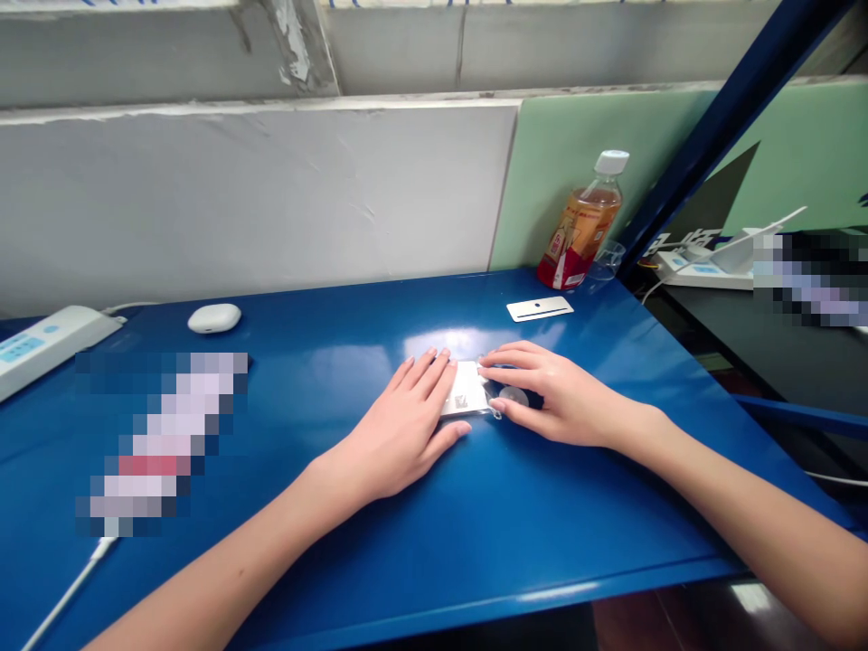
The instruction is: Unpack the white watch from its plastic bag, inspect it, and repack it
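Observation:
A small white packet [467, 391], which looks wrapped in clear plastic and carries a printed square code, lies flat on the blue table [434, 561]. My left hand [413, 420] rests on its left part with fingers stretched out, covering that side. At the packet's right end is my right hand [560, 393], its fingers curved and the thumb apart from them, tips touching the plastic edge. Under the right palm shows a round pale disc [515, 396], partly hidden; I cannot tell whether it belongs to the packet.
Behind my right hand lie a white card with a slot [541, 309] and a drink bottle [583, 226] near a blue post [732, 117]. To the left are a white earphone case [214, 317], a power strip [58, 344] and a pixelated device [169, 434] on a white cable [68, 588].

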`<state>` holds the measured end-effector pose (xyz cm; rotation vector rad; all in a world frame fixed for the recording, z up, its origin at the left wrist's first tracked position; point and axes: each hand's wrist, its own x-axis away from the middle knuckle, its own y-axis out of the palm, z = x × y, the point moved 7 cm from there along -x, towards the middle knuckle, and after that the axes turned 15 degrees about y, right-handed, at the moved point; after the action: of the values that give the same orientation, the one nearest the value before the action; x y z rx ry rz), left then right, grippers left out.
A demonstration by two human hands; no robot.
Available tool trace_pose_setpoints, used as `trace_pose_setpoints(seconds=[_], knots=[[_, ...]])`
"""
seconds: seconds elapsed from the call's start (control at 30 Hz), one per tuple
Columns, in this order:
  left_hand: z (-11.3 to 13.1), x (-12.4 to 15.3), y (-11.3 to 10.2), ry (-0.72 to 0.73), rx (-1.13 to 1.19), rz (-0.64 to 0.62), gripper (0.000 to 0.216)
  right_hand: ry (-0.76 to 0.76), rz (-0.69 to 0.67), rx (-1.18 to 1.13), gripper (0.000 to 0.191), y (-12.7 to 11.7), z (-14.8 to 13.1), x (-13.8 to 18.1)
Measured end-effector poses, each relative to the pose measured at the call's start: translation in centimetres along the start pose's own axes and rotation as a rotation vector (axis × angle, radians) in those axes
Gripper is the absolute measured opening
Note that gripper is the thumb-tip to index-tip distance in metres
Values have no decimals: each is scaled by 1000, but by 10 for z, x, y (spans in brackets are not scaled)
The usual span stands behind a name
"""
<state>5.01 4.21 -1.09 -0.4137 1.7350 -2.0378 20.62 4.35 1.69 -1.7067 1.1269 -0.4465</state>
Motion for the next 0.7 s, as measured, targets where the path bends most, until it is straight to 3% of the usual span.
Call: trace_pose_setpoints(seconds=[0.27,0.7], knots=[[0,-1,1,-10,-27,-36,74,-60,96,248,37,8,-18,6],[0,0,0,-12,-17,-15,72,-23,56,351,43,17,-22,9]])
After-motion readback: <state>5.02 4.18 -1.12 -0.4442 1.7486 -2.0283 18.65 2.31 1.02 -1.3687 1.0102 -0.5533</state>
